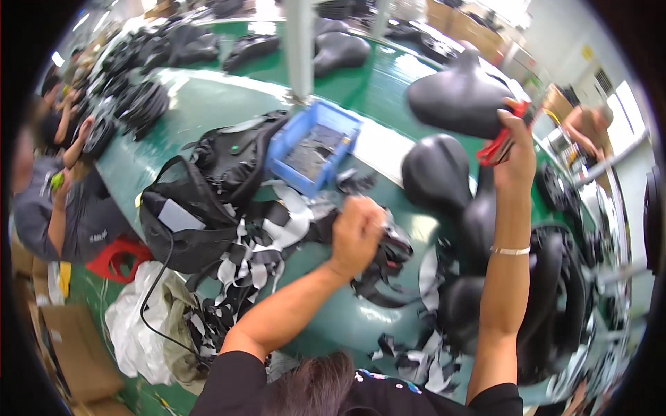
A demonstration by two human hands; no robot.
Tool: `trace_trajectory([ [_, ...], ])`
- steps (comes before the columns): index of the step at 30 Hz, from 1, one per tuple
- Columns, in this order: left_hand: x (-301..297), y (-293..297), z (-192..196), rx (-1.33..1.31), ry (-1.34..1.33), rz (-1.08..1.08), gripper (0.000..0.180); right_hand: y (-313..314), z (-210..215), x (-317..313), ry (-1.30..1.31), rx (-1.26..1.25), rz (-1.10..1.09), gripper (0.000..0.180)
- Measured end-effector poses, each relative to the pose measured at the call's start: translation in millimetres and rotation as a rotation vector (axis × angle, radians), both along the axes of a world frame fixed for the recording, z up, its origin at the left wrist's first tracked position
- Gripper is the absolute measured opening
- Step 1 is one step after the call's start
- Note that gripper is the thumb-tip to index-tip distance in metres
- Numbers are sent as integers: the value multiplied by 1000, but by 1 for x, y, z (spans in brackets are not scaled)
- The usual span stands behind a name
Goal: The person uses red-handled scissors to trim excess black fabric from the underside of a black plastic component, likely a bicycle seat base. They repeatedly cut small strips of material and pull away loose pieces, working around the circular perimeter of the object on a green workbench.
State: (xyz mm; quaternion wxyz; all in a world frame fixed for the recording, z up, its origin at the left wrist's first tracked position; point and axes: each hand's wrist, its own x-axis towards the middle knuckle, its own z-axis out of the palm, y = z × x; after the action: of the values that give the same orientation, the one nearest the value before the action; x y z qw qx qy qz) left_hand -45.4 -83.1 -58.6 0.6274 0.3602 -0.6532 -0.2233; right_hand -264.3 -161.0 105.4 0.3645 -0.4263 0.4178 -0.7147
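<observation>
Black saddle raised – red-handled tool beneath.
</observation>
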Motion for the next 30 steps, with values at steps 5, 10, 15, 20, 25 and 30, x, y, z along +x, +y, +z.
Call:
trace_trajectory([
  [5, 15, 17, 57, 719, 834, -461, 66, 177, -4, 65, 1453, -139, 24, 34],
  [10, 26, 67, 34, 1021, 686, -428, 54, 267, -66, 77, 1270, 84, 494, 44],
  [15, 70, 91, 23, 1032, 493, -318, 45, 306, -94, 36, 736, 498, 199, 48],
  [20, 70, 67, 44, 1190, 207, -520, 42, 301, -99, 4, 1336, 185, 186, 58],
  [25, 50, 48, 71, 1140, -16, -644, 34, 266, -87, 7, 1705, -14, 192, 66],
  [30, 60, 56, 65, 1112, -119, -491, 32, 315, -105, 20, 1610, 319, 253, 63],
])
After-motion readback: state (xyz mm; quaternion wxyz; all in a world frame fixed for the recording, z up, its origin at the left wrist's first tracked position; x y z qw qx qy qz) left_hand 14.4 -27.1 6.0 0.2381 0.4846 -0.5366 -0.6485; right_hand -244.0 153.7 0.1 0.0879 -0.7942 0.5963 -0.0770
